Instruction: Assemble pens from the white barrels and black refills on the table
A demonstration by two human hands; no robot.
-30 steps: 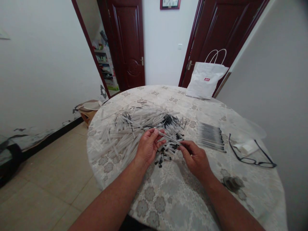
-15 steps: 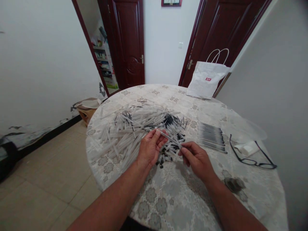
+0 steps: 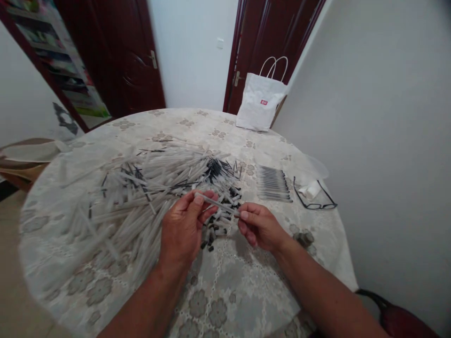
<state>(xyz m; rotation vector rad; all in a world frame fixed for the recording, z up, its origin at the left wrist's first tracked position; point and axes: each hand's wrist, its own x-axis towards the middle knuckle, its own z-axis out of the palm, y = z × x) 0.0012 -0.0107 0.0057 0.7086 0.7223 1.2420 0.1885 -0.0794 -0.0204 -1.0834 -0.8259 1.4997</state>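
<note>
A translucent pen barrel (image 3: pixel 219 204) is held between my two hands, slanting down to the right. My left hand (image 3: pixel 188 218) pinches its upper left end between thumb and fingers. Its lower right end sits in the closed fingertips of my right hand (image 3: pixel 260 225). Behind and left of the hands spreads a heap of whitish pen barrels (image 3: pixel 137 230). Dark thin refills (image 3: pixel 215 170) lie bunched on the far side. Small pen caps (image 3: pixel 210 238), black and clear, are scattered just under the held barrel.
A neat row of finished-looking pens (image 3: pixel 274 183) lies to the right, beside black-framed glasses (image 3: pixel 314 205) and a white packet (image 3: pixel 310 190). A small dark object (image 3: pixel 303 238) is nearer. At the back stands a white paper bag (image 3: pixel 260 103) on the round, cloth-covered table (image 3: pixel 214 305).
The head view has turned to the right, so everything sits further left in the picture. Both hands still hold the pen barrel in much the same way.
</note>
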